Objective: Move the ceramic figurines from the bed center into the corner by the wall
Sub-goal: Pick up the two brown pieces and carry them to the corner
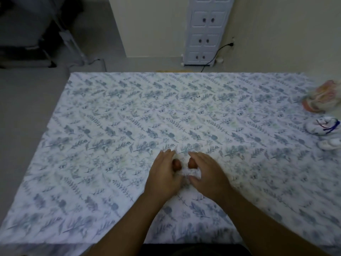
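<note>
At the bed's middle, both my hands cup a small white ceramic figurine (191,172) with two reddish-brown knobs on top. My left hand (164,174) curls around its left side, and my right hand (208,174) covers its right side; most of the figurine is hidden between my palms. At the far right edge of the bed lie other figurines: a pink-and-orange one (322,96), a white one with blue lines (323,126), and a plain white one (329,144), partly cut off by the frame.
The bed (110,126) has a blue leaf-patterned sheet. Beyond its far edge stands a white cabinet (204,30) against the cream wall, with a black cable (215,54) plugged in beside it. Grey floor and dark furniture (27,34) lie to the left.
</note>
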Motion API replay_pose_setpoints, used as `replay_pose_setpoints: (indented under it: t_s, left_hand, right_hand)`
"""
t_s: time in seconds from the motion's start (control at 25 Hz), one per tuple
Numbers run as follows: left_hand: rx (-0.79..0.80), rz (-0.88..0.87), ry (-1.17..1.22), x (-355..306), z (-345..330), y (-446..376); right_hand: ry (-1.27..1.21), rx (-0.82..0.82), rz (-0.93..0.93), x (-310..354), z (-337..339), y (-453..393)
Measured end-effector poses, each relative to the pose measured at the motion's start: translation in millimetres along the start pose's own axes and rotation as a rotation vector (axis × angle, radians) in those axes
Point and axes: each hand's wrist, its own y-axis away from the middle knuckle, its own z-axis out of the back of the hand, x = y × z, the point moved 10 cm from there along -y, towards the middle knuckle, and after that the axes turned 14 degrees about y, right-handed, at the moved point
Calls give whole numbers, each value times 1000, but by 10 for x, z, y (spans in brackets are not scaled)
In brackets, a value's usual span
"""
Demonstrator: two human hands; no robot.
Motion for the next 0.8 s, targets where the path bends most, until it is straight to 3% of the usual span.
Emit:
replay_pose_setpoints:
  t_s: [0.12,0.24,0.44,0.6,0.8]
  left_hand:
    - [-12,21,64,161,17,-74]
    - [-42,91,103,294,-2,-188]
    - [-3,-38,154,15,-279,-377]
    - [164,-153,195,-588,-997,-605]
    - [395,-310,164,-1517,-2350,-804]
  right_hand:
    - [-203,12,-177,-34,-88,-87]
    - [-236,-74,-284,-97,-27,-111]
    - [-286,-254,-388,-456,269,177]
    - [-351,-386,-559,-1244,617,626]
    - [-411,-563,-764,-2515,1067,1299]
